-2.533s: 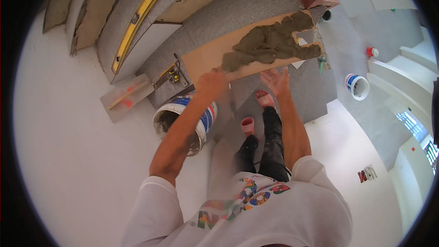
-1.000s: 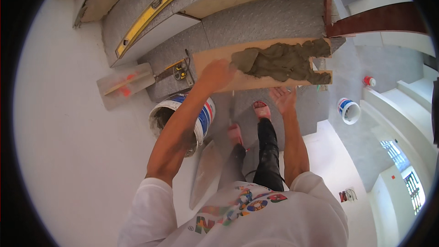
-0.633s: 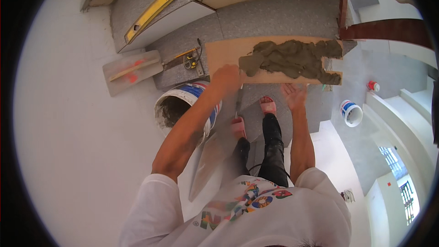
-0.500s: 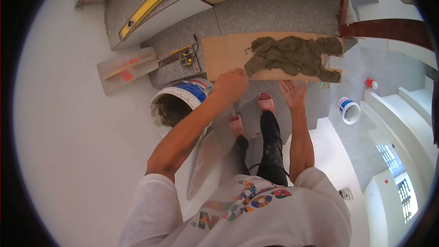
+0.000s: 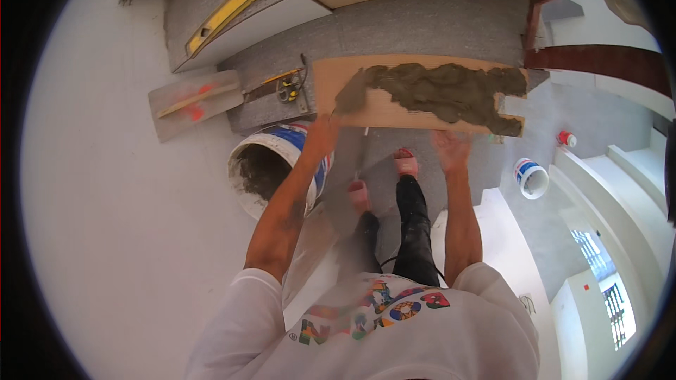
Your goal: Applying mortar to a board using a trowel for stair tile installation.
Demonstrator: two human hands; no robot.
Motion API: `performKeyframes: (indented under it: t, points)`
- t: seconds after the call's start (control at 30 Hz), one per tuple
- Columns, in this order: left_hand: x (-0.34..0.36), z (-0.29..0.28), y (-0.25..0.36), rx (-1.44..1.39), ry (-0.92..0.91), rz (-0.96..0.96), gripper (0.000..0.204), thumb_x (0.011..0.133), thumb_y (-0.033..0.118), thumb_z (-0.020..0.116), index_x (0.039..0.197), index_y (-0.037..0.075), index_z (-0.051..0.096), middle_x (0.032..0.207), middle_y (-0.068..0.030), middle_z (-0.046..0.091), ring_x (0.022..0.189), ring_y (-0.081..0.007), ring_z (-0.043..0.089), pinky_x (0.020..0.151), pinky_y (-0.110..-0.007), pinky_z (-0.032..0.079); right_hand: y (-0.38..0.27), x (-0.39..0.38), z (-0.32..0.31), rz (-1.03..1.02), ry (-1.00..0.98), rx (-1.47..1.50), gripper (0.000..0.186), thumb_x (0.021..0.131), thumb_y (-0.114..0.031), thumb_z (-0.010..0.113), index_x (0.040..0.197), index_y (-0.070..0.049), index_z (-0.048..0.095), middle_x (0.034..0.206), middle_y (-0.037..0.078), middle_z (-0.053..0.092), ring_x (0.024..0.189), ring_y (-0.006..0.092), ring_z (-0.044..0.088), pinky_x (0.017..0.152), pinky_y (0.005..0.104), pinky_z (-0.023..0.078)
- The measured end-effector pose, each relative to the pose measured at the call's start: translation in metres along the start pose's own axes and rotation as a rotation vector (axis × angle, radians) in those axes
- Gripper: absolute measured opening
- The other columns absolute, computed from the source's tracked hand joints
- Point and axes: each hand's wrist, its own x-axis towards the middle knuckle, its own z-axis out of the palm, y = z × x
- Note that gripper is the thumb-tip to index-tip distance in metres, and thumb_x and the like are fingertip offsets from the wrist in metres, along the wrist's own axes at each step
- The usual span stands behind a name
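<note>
The tile (image 5: 415, 114) lies crosswise in front of the person, just before the grey step (image 5: 429, 24). Its right end has a notch. Mortar (image 5: 451, 88) covers the middle and the right part, while a strip at the left is bare. Near this strip is the trowel (image 5: 351, 95); the left hand (image 5: 322, 134) is closed around its handle, which the fingers hide. The right hand (image 5: 451, 146) is at the near edge of the tile; it is blurred, so I cannot tell if it grips. Beside the left forearm a bucket (image 5: 294, 135) leans, mortar inside. Farther left are a tape measure (image 5: 286, 90) and a float (image 5: 176, 107).
</note>
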Motion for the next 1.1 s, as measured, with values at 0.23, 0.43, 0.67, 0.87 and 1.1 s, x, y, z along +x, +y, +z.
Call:
performKeyframes:
  t: [0.23, 0.43, 0.67, 0.87, 1.1]
  points:
    - [-0.046, -0.004, 0.092, 0.249, -0.215, 0.250, 0.033, 0.089, 0.029, 0.048, 0.091, -0.003, 0.056, 0.084, -0.0242, 0.060, 0.078, -0.0438, 0.059, 0.071, -0.049, 0.047, -0.008, -0.006, -0.009, -0.018, -0.001, -0.016, 0.081, 0.092, -0.058, 0.036, 0.142, 0.001, 0.013, 0.140, 0.029, 0.027, 0.127, 0.0385, 0.035, 0.104, 0.0478, 0.032]
    - [0.022, 0.013, 0.190, 0.216, -0.242, 0.331, 0.044, 0.090, 0.032, 0.044, 0.088, -0.009, 0.061, 0.088, -0.0335, 0.058, 0.087, -0.0467, 0.057, 0.077, -0.050, 0.046, -0.010, -0.001, -0.015, -0.052, -0.052, -0.059, 0.067, 0.092, -0.054, 0.037, 0.142, -0.014, 0.017, 0.139, 0.028, 0.028, 0.124, 0.0404, 0.039, 0.100, 0.0537, 0.033]
    - [-0.013, 0.016, 0.149, 0.391, -0.261, 0.140, 0.045, 0.089, 0.035, 0.046, 0.086, -0.007, 0.063, 0.091, -0.0323, 0.060, 0.088, -0.0438, 0.059, 0.080, -0.050, 0.045, -0.015, 0.000, -0.021, -0.049, -0.038, -0.027, 0.066, 0.092, -0.056, 0.037, 0.139, -0.014, 0.021, 0.140, 0.027, 0.027, 0.124, 0.0405, 0.039, 0.100, 0.0544, 0.032]
    - [0.030, 0.008, 0.224, -0.018, -0.473, -0.180, 0.043, 0.086, 0.030, 0.046, 0.077, -0.009, 0.060, 0.068, -0.0260, 0.060, 0.064, -0.0358, 0.063, 0.065, -0.044, 0.048, -0.003, -0.005, -0.012, -0.026, -0.117, -0.055, 0.069, 0.092, -0.059, 0.033, 0.141, -0.013, 0.018, 0.140, 0.028, 0.027, 0.125, 0.0400, 0.038, 0.101, 0.0553, 0.031]
    - [0.014, 0.067, 0.189, -0.267, -0.476, -0.175, 0.037, 0.082, 0.027, 0.050, 0.071, -0.007, 0.057, 0.054, -0.0169, 0.054, 0.044, -0.0246, 0.054, 0.043, -0.036, 0.041, -0.019, 0.000, -0.026, -0.048, -0.153, -0.103, 0.079, 0.089, -0.066, 0.031, 0.144, -0.013, 0.012, 0.140, 0.029, 0.025, 0.125, 0.0427, 0.037, 0.101, 0.0574, 0.028]
